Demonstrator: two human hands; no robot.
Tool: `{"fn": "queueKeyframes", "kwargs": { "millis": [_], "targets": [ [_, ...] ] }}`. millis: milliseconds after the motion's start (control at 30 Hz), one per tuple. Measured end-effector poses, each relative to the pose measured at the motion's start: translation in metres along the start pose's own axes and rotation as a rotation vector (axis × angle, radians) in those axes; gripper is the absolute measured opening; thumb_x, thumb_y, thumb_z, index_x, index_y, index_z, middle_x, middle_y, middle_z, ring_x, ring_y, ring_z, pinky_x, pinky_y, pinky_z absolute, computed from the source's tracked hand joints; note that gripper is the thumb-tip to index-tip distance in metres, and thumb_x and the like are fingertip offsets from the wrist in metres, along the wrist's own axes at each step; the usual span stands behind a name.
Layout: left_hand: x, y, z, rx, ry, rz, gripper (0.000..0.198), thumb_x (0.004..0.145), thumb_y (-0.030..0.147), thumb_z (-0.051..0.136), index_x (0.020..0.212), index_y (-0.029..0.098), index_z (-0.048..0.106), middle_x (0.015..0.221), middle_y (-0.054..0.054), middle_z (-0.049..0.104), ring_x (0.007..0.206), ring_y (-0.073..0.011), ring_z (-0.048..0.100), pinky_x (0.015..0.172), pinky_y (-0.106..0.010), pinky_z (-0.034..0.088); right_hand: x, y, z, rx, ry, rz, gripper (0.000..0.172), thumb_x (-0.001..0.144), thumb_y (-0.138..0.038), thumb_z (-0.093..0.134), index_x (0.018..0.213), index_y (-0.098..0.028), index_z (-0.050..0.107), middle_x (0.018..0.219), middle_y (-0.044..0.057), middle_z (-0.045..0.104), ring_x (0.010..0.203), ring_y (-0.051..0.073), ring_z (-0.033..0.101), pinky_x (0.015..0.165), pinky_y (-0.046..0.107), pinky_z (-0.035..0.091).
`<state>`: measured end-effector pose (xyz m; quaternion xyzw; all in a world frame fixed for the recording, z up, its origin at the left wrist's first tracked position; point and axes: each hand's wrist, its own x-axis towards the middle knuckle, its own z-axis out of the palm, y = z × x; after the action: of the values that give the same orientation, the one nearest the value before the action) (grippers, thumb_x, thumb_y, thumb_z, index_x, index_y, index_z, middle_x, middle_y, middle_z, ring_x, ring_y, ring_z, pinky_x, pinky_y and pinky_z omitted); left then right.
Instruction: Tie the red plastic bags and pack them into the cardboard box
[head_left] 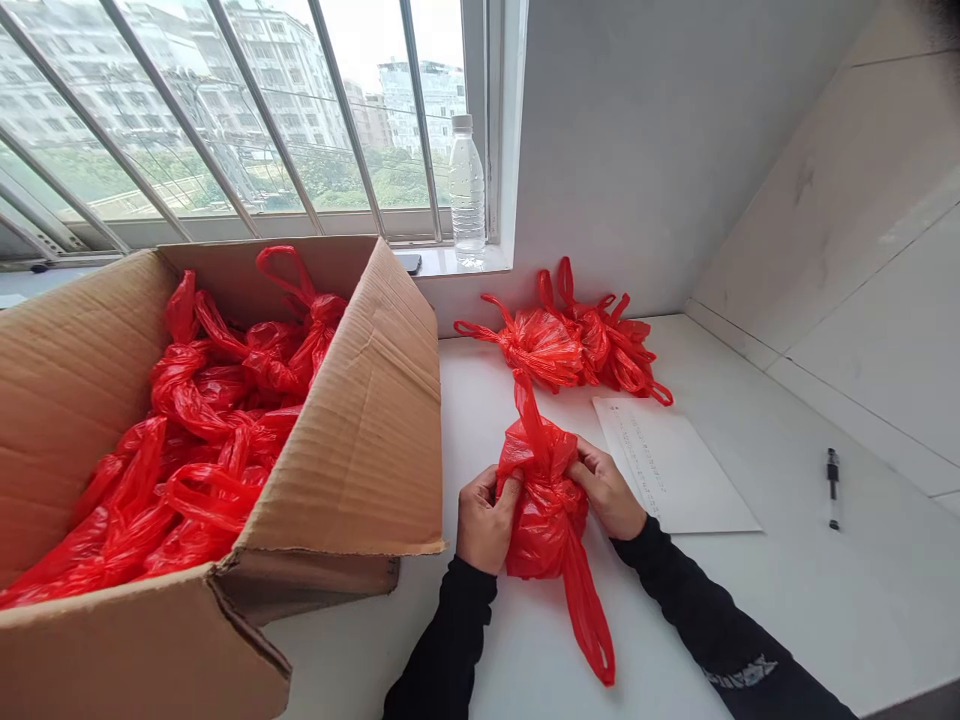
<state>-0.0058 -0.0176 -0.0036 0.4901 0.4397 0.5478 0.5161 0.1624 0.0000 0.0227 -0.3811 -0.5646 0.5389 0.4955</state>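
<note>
A knotted red plastic bag rests on the white table in front of me, one handle loop pointing away and the other trailing toward me. My left hand grips its left side, thumb on top. On the right side, my right hand pinches the plastic beside the knot. What the bag contains is hidden. Several more tied red bags lie in a pile against the wall behind it. A white printed sheet lies just beyond my right hand.
An open cardboard box full of red bags stands at the left, one flap leaning toward my left hand. A black-capped pen lies at the right. On the windowsill stands a clear bottle, near a dark flat object.
</note>
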Motion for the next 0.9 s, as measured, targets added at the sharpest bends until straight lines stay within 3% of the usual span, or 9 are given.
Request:
{"fn": "queueKeyframes", "kwargs": {
  "millis": [200, 333, 467, 600, 700, 900],
  "targets": [
    [-0.001, -0.004, -0.001, -0.018, 0.027, -0.031, 0.031, 0.085, 0.041, 0.061, 0.068, 0.016, 0.057, 0.064, 0.002, 0.051, 0.062, -0.0119, 0.043, 0.056, -0.023, 0.035, -0.001, -0.001, 0.0, -0.007, -0.004, 0.0, 0.026, 0.091, -0.04, 0.056, 0.106, -0.021, 0.064, 0.095, 0.003, 0.066, 0.078, 0.018, 0.058, 0.072, 0.028, 0.046],
    [-0.002, 0.003, 0.002, -0.141, -0.103, -0.031, 0.021, 0.084, 0.037, 0.063, 0.088, 0.017, 0.064, 0.081, -0.001, 0.063, 0.077, -0.0168, 0.055, 0.071, -0.026, 0.044, -0.001, 0.003, -0.002, 0.01, 0.081, -0.021, 0.025, 0.091, -0.04, 0.055, 0.107, -0.022, 0.064, 0.094, 0.002, 0.066, 0.079, 0.018, 0.058, 0.073, 0.028, 0.046],
    [-0.004, 0.011, 0.005, -0.154, -0.211, 0.017, 0.033, 0.085, 0.031, 0.064, 0.114, 0.018, 0.061, 0.105, -0.006, 0.066, 0.095, -0.0212, 0.059, 0.085, -0.03, 0.045, 0.001, 0.009, -0.006, 0.019, 0.241, -0.044, 0.026, 0.092, -0.04, 0.053, 0.107, -0.022, 0.064, 0.088, 0.001, 0.065, 0.076, 0.016, 0.056, 0.07, 0.027, 0.046],
    [-0.002, 0.01, 0.005, -0.121, -0.238, 0.008, 0.032, 0.085, 0.03, 0.063, 0.114, 0.017, 0.061, 0.105, -0.007, 0.067, 0.095, -0.0213, 0.06, 0.085, -0.031, 0.046, 0.002, 0.01, -0.006, -0.007, 0.311, -0.062, 0.025, 0.092, -0.04, 0.054, 0.108, -0.024, 0.064, 0.09, 0.001, 0.065, 0.078, 0.016, 0.056, 0.07, 0.026, 0.047],
    [-0.001, 0.005, 0.004, -0.095, -0.152, -0.006, 0.026, 0.082, 0.028, 0.065, 0.105, 0.016, 0.064, 0.097, -0.005, 0.068, 0.085, -0.0189, 0.06, 0.079, -0.029, 0.047, 0.002, 0.007, -0.003, -0.028, 0.261, -0.054, 0.027, 0.092, -0.042, 0.053, 0.11, -0.025, 0.063, 0.097, 0.002, 0.066, 0.084, 0.017, 0.059, 0.076, 0.028, 0.049],
    [0.004, -0.001, -0.001, -0.174, 0.093, -0.004, 0.021, 0.079, 0.03, 0.07, 0.095, 0.017, 0.065, 0.088, -0.003, 0.07, 0.08, -0.017, 0.062, 0.074, -0.026, 0.047, -0.002, 0.0, 0.006, 0.025, 0.101, 0.039, 0.042, 0.095, -0.05, 0.045, 0.131, -0.029, 0.05, 0.128, 0.005, 0.059, 0.114, 0.024, 0.058, 0.093, 0.036, 0.05]
  ]
}}
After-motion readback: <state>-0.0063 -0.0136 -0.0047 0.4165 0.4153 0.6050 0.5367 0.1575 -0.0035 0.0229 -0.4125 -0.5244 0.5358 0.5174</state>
